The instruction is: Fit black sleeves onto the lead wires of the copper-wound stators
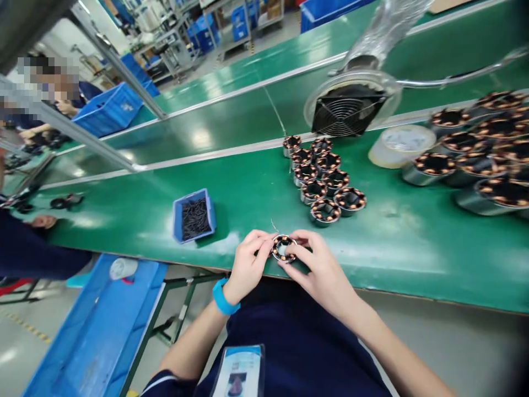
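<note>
Close to the front edge of the green bench, a motor stator (284, 240) with copper windings and a metal ring is held between both hands. My left hand (252, 262) pinches its left side, beside a thin wire that sticks up there. My right hand (316, 264) grips the right side, thumb and fingers around the rim, a finger reaching over the opening. Two rows of similar stators (313, 191) stand beyond my hands. To the left is a small blue bin (177, 220) full of short black pieces (195, 219).
A fan (349, 113) with a plastic-wrapped duct stands behind the stators. On the right are a tape roll (400, 146) and larger stators (485, 198). A blue tray (91, 336) sits lower left, near a co-worker's sleeve (37, 253). Metal posts (119, 77) rise at the left.
</note>
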`<state>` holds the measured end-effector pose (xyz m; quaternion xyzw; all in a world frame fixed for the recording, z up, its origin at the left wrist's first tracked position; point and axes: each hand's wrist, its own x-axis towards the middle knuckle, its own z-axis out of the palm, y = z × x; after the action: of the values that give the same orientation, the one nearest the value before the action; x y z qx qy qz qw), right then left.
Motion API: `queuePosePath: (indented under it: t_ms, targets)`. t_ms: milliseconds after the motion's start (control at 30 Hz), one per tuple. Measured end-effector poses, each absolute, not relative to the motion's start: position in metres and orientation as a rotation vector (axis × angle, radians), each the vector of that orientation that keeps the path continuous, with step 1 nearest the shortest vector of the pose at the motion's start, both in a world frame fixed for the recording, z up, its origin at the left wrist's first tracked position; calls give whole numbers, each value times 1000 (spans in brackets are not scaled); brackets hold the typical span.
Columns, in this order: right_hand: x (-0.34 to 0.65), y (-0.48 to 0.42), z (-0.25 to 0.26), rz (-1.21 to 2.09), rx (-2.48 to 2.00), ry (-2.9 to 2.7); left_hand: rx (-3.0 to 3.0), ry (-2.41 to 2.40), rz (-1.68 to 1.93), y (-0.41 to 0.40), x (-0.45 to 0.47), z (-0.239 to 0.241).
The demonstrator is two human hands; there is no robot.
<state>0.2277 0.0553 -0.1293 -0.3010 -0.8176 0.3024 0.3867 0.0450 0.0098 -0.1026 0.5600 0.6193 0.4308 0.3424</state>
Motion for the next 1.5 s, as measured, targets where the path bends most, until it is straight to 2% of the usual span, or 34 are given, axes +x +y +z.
queuePosePath:
  t_ms: [300, 800, 1100, 1400, 1500]
  targets:
    - [205, 58, -134, 742, -699, -2085, 1383, 1537, 1087, 35, 27, -93]
    - [205, 59, -134, 771, -711, -2087, 1539, 1820, 1601, 33, 20, -76]
    - [205, 59, -136, 756, -699, -2088, 1575, 1893, 1298, 20, 37, -89]
    - [204, 60, -134, 738, -700, -2098, 1677, 1964, 1543, 20, 20, -54]
    - [205, 59, -135, 735, -713, -2100, 1642, 1986, 1214, 6, 13, -60]
